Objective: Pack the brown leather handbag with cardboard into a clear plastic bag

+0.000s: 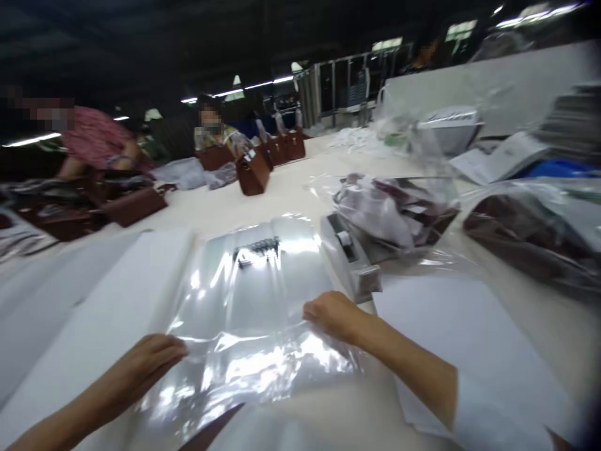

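Transparent plastic bags [263, 288] lie flat in front of me, glossy with reflections and printed with black text near the far end. My left hand [157, 360] is closed at the near left edge of the top bag, the plastic pinched between thumb and fingers. On the right side, my right hand [331, 313] is curled shut on the same bag's edge. The film between both hands looks loose and wrinkled. Just beyond my right hand stands a grey-white tape dispenser [350, 250], blurred by motion.
White sheets [107, 313] lie at left, white paper [460, 338] at right. Brown handbags [253, 170] stand across the table [300, 188]. Plastic-wrapped brown items [530, 232] are at right. A person in a red patterned top [96, 134] works at far left; another person sits behind the handbags.
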Motion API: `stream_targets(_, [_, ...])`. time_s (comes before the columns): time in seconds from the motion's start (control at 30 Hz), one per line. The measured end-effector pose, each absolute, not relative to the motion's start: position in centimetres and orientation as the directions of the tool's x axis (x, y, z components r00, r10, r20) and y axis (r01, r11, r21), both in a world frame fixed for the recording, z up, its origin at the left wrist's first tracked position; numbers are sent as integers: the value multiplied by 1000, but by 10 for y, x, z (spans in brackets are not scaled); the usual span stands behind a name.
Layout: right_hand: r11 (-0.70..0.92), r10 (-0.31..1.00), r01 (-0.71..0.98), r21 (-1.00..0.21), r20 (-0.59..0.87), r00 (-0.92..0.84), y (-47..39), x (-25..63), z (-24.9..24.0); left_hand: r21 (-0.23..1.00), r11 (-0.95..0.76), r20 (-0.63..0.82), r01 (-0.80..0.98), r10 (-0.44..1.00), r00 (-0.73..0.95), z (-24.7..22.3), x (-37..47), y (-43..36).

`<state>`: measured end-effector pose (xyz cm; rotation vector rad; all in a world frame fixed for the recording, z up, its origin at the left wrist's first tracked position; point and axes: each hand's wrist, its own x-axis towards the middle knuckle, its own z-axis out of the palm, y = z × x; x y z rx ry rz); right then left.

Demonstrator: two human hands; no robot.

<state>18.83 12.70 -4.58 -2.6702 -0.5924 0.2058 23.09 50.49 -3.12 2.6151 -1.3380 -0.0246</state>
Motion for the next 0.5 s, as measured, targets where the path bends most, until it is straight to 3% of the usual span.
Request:
stream_targets(0.1, [-846, 378, 345, -406, -1, 926, 118, 187, -56, 98, -750, -168, -655, -661, 732, -22, 214, 510])
stream_targets(0.2, [-853, 338, 317, -414, 23, 941, 113, 185, -60, 73, -837, -260, -542, -540, 800, -23, 211, 488])
stream_targets(0.5, [-841, 361, 351, -411, 56, 931, 113, 185, -67, 245, -790, -171, -563, -606, 777, -32, 220, 388])
